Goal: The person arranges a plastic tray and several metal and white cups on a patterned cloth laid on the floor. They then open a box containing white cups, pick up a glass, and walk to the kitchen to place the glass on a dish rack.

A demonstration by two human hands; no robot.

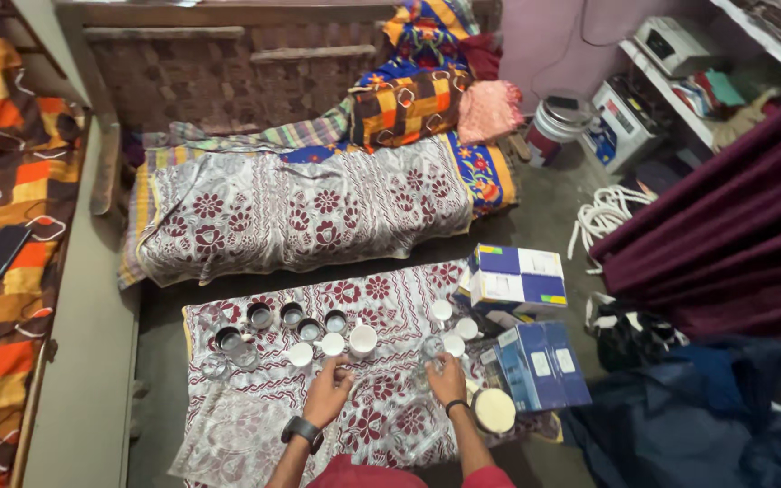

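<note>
**Two hands among the cups on the floral cloth**

Where the red-and-white floral cloth (381,298) is spread over the floor, the person kneels at its near end with both hands down among a loose row of small cups. The left hand (330,390), a dark watch on its wrist, has its fingers curled in around something small at the fingertips; it looks like a little cup or glass, though it is too small for me to be sure. The right hand (447,378), with a thin dark band at the wrist, is closed about a clear glass (430,349), fingers wrapped round its lower part.

Just beyond the left hand stand white cups (347,342), and farther along towards the left edge a line of steel cups (275,316) with another clear glass or two at the end. More white cups sit near the right edge of the cloth, beside the right hand. A round white lid or plate (494,410) lies close by the right wrist.

To handle these well, I would judge it best to grip each piece low and lift it straight up, since the neighbours stand close and glass slips on cloth.

Blue-and-white cardboard boxes (519,280) are stacked off the cloth's right side. Behind it lies a mattress under a matching floral sheet (309,212), with patterned pillows heaped at its head, a white bucket (558,126) near the wall and a maroon curtain (725,226) on the right.
</note>
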